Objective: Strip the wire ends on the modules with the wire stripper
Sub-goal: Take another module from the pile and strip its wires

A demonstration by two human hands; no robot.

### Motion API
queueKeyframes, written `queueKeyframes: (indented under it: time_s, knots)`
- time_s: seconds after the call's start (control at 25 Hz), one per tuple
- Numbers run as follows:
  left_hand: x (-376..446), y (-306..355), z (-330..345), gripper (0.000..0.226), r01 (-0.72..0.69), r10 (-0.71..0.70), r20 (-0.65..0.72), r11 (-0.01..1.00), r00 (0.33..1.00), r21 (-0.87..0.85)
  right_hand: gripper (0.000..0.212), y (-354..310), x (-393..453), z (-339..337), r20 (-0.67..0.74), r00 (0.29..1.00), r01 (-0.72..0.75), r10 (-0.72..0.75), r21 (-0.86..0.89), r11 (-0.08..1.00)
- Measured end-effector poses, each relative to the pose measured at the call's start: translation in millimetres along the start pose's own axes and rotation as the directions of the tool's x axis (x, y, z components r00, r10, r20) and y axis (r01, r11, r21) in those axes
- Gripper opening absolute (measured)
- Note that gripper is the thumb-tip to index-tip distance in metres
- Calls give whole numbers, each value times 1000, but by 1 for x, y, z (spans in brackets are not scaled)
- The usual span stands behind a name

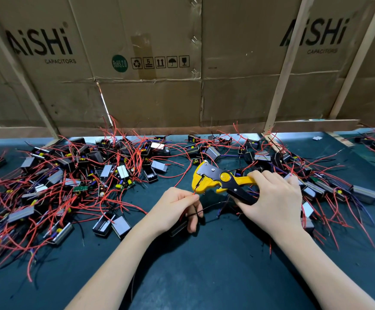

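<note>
- Two bare forearms reach in from the near edge over a dark teal mat [204, 276]; nearest the camera the mat carries only small scraps of wire
- left hand [175, 209]: fingers curled, thumb and forefinger pinching the end of a red wire [183, 175] right at the stripper's mouth; a thin black wire [211, 208] runs out from under the same fingers toward the right; a dark module [178, 228] sits under the palm, mostly hidden
- right hand [271, 202]: wrapped round the handles of the wire stripper [218, 179], fingers over the yellow upper handle, thumb under the black lower one; the tool lies nearly level, its head pointing left
- wire stripper head: yellow and black with a round yellow pivot; the red wire's tip meets the front of it; whether the blades have closed on the wire I cannot tell
- past the hands: many small modules [106, 171] lie scattered across the mat, grey and black cases, some with yellow parts showing, all tangled in long red and darker wires; the pile runs from the far left to the far right
- farthest back: a wall of flattened cardboard boxes [141, 63] printed "AiSHi CAPACITORS", with pale wooden battens [287, 63] leaning across it
</note>
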State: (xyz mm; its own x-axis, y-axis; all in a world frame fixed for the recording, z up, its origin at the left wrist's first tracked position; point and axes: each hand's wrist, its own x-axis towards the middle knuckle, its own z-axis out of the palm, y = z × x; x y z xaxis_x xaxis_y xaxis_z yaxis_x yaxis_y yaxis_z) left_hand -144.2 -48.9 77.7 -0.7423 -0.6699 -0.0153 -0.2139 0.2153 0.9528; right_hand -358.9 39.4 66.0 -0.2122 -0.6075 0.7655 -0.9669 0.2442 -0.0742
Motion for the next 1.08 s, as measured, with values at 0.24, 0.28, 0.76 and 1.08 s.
queueKeyframes:
  time_s: [0.24, 0.28, 0.76, 1.08]
  knots:
    - [-1, 0, -1, 43, 9, -9, 12, 1000, 1000, -6, 41, -1, 0, -1, 44, 999, 1, -1, 7, 1000]
    - [0, 0, -1, 43, 8, -7, 14, 1000, 1000, -8, 41, -2, 0, -2, 46, 999, -11, 11, 9, 1000]
    - [1, -6, -3, 41, -1, 0, 60, 1000, 998, 10, 49, 0, -2, 1, -32, 997, -69, 69, 19, 997]
    - [-5, -2, -21, 16, -138, 147, 10, 897, 989, 421, 59, 16, 6, -4, -73, 959, -257, 275, 194, 947]
